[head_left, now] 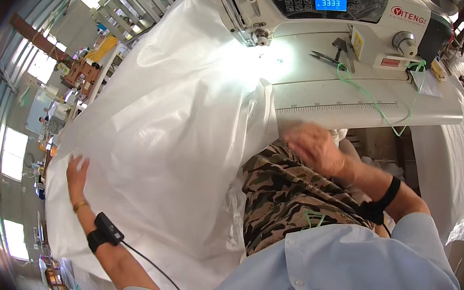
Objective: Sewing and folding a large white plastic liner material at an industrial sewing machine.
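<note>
A large sheet of white, slightly shiny woven plastic fabric (158, 136) spreads from the sewing machine (330, 9) down across the left side and over part of my lap. Far out on its left part is my left hand (76, 178), fingers apart and nothing visibly gripped. My right hand (314, 147) is beside the fabric's right edge, just in front of the machine bed. Its fingers look bent but are smeared by motion, so whether they touch the fabric is unclear. Under the lit sewing head (257, 35), glare hides the needle area.
Black-handled snips (326, 58) and a dark tool (345, 50) lie on the machine bed (309, 79). Green thread (374, 96) trails over its ruled front edge. More white fabric (455, 166) hangs at the right. A metal rack (130, 5) stands at the back left.
</note>
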The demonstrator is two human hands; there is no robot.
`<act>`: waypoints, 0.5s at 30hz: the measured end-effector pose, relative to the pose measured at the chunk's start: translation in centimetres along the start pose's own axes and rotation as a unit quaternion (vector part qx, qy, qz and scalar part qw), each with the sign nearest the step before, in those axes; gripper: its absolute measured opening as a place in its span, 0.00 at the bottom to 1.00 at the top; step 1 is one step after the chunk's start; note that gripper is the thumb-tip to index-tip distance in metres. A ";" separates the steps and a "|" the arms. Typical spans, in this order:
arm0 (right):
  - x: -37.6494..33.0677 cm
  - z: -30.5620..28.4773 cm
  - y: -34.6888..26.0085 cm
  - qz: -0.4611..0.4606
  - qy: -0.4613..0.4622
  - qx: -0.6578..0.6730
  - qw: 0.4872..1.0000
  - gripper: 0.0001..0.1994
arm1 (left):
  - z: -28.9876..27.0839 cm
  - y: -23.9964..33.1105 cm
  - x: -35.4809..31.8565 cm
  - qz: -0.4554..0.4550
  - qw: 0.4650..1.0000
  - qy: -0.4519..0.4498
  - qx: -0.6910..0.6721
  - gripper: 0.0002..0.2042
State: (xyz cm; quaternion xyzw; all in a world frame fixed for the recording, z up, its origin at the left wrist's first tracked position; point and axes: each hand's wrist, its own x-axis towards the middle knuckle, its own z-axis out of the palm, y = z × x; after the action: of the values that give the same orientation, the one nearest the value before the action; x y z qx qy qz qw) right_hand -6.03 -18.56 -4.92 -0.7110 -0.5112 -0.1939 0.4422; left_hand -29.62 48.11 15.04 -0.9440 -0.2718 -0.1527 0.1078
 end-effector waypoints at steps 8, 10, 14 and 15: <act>-5.5 7.8 4.8 0.395 -0.133 -0.026 0.909 0.40 | 5.5 43.2 -15.2 0.252 0.880 0.091 -0.392 0.36; -4.5 8.9 5.0 0.386 -0.138 0.071 0.909 0.39 | 6.3 45.4 -20.5 0.231 0.913 0.063 -0.330 0.40; -5.9 11.6 8.5 0.384 -0.104 0.145 0.906 0.29 | 10.9 43.4 -28.0 0.120 0.960 0.000 -0.254 0.34; -6.6 11.6 8.9 0.385 -0.100 0.145 0.906 0.29 | 11.6 42.6 -28.9 0.074 0.962 -0.031 -0.261 0.32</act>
State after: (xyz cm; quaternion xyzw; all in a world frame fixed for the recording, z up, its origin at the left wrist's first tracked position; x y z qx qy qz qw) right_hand -2.77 -13.43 -19.72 -0.7961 -0.2618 0.1399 0.5273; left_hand -27.02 2.27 -10.96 -0.9610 -0.1555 -0.1810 -0.1398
